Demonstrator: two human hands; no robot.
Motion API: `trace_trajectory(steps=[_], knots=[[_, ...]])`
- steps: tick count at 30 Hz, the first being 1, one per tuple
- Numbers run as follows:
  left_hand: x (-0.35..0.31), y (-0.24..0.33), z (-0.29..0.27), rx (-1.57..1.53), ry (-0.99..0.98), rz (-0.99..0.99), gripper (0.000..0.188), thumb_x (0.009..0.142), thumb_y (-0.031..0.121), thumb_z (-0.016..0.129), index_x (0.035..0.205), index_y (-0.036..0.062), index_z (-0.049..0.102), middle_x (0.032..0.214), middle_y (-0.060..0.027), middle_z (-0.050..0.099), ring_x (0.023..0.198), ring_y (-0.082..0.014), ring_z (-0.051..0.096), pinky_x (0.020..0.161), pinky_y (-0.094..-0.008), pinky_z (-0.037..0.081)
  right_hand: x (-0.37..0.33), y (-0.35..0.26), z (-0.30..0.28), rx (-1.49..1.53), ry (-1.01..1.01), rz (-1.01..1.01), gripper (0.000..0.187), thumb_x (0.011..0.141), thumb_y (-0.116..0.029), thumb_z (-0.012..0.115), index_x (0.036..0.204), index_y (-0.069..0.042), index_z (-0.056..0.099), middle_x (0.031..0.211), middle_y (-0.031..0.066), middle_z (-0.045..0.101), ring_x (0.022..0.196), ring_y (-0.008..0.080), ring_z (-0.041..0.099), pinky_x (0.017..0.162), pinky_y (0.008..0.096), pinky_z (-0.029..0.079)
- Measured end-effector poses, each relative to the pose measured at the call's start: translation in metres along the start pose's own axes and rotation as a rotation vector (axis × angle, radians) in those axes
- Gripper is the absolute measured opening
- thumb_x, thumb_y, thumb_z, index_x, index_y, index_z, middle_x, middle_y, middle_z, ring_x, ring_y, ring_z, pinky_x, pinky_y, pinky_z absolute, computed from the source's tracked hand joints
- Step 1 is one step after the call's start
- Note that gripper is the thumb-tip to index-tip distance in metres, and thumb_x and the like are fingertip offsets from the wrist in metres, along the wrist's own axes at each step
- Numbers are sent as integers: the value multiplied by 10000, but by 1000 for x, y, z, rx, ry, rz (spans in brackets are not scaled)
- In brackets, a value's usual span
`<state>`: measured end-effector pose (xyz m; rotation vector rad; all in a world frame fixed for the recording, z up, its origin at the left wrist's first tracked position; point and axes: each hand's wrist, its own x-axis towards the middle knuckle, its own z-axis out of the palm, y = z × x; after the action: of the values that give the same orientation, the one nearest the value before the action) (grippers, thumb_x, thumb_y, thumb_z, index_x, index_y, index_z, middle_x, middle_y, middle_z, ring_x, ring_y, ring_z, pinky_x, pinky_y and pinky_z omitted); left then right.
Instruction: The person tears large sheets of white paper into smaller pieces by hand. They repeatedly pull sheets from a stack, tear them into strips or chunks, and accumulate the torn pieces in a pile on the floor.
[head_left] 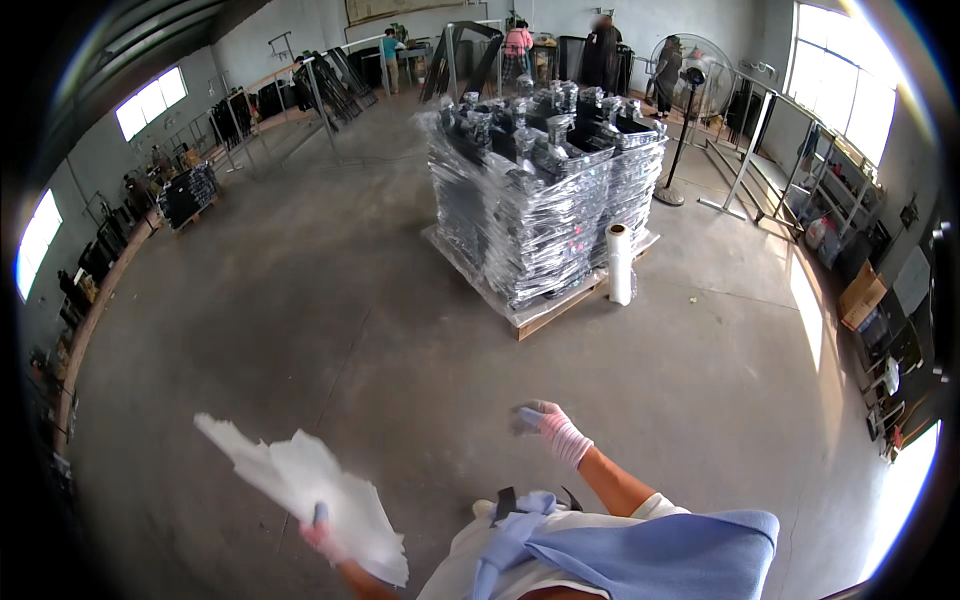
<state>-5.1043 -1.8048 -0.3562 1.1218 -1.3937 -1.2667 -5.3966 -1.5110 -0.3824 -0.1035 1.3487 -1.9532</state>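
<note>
My left hand (322, 537), in a pink and white glove with blue-grey fingertips, grips a white sheet (310, 480) with ragged, torn edges. Its thumb presses on the face of the sheet, which stretches up and to the left; whether it is foam, film or paper I cannot tell. Over the floor in front of my body is my right hand (545, 415), gloved alike, apart from the sheet. Its fingers are blurred, and nothing can be made out in them.
Ahead, a wooden pallet (535, 326) bears stacked dark parts wrapped in clear film (540, 220). A roll of stretch film (619, 268) stands upright beside its right corner. A pedestal fan (690, 80), metal racks and several people are farther back. Shelves and a cardboard box (862, 293) line the right wall.
</note>
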Motion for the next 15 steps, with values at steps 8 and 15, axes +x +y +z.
trace_trajectory(steps=[8, 15], knots=[[200, 31, 211, 316, -370, 380, 285, 665, 164, 624, 870, -30, 582, 820, -125, 611, 769, -235, 581, 697, -312, 437, 153, -24, 31, 270, 173, -20, 185, 791, -101, 521, 936, 15, 531, 825, 132, 583, 735, 234, 585, 663, 345, 499], [404, -2, 256, 701, -165, 399, 287, 626, 220, 624, 810, 3, 585, 758, -162, 600, 705, -325, 569, 626, -366, 448, 387, -54, 34, 201, 374, -2, 172, 787, -96, 463, 923, -33, 547, 776, 108, 588, 655, 219, 587, 611, 326, 494]])
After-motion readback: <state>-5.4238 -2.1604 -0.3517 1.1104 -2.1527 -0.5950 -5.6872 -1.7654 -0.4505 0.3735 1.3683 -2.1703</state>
